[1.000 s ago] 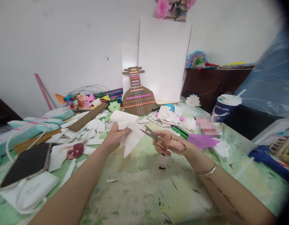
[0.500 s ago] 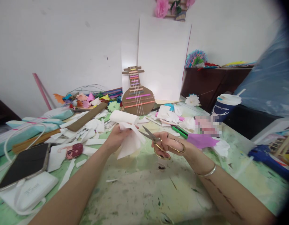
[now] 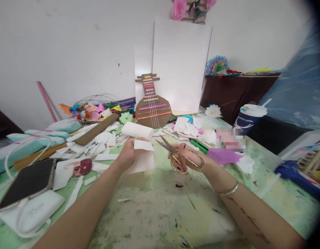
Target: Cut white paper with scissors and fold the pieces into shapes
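Note:
My left hand (image 3: 128,154) is closed on a piece of white paper (image 3: 143,159), which is folded over at its top and hangs down below the fingers. My right hand (image 3: 187,157) grips a pair of scissors (image 3: 167,144) with gold-coloured handles. The scissors' blades are parted and point left toward the paper, with a gap between tips and paper. Just behind my left hand lies a roll of white paper (image 3: 137,130). A cardboard lute (image 3: 153,107) with coloured strips and white strings leans upright at the back.
White paper scraps (image 3: 185,127) litter the table, with a green cutter (image 3: 198,146) and purple paper (image 3: 223,155) to the right. A coffee cup (image 3: 249,119) stands at the right. On the left lie a phone (image 3: 26,183), a white power bank (image 3: 32,214) and a brown cardboard strip (image 3: 97,128).
The white paper has turned in my left hand, its folded top edge now facing me. My right hand and the scissors have barely shifted.

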`<move>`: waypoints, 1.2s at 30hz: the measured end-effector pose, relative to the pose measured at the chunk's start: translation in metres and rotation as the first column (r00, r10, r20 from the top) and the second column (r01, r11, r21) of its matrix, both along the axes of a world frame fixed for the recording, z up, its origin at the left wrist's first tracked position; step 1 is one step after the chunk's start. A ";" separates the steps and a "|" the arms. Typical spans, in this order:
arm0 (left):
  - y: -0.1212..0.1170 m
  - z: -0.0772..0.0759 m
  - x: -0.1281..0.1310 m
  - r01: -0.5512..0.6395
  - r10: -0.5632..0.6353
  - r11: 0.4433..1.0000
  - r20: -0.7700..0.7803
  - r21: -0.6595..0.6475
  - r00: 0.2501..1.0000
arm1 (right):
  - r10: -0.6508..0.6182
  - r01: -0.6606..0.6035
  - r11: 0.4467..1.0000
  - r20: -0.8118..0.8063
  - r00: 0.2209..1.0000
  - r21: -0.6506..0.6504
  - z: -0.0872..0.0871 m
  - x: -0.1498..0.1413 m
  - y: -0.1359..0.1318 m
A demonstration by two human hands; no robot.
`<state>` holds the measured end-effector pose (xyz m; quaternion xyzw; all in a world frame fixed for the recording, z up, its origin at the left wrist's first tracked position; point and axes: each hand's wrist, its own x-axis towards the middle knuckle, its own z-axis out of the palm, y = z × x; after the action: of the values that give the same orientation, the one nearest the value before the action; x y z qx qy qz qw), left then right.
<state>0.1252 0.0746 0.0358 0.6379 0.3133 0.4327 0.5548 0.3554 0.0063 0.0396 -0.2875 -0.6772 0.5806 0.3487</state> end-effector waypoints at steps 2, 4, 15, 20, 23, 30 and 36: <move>-0.001 0.002 -0.001 -0.039 0.039 0.996 -0.001 0.085 0.999 | -0.022 0.022 1.000 -0.061 0.998 0.007 0.002 -0.001 0.000; -0.002 0.005 -0.001 -0.095 0.102 0.976 -0.030 0.195 0.994 | -0.048 0.049 0.999 -0.112 0.993 0.005 0.002 -0.002 0.000; -0.007 0.009 0.000 -0.295 0.430 0.750 -0.099 0.592 0.897 | -0.036 0.026 0.998 -0.177 0.983 -0.062 -0.006 0.000 0.007; -0.011 0.010 0.005 -0.323 0.347 0.901 -0.034 0.291 0.937 | 0.240 -0.251 0.965 -0.121 0.963 -0.080 -0.001 0.001 -0.001; -0.013 0.009 0.009 -0.329 0.325 0.931 0.054 0.155 0.944 | 0.322 -0.332 0.934 -0.094 0.942 -0.132 0.001 -0.007 -0.011; -0.017 0.006 0.018 -0.265 0.237 0.949 0.169 0.170 0.957 | 0.294 -0.322 0.884 -0.135 0.946 -0.339 0.000 -0.032 -0.024; -0.019 0.010 0.015 -0.110 0.084 0.984 0.183 0.137 0.980 | 0.252 -0.342 0.870 -0.275 0.928 -0.354 -0.015 -0.027 -0.011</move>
<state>0.1397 0.0553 0.0454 0.6201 0.2612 0.5358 0.5101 0.3286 -0.0052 0.0244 -0.1778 -0.5392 0.7804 0.2619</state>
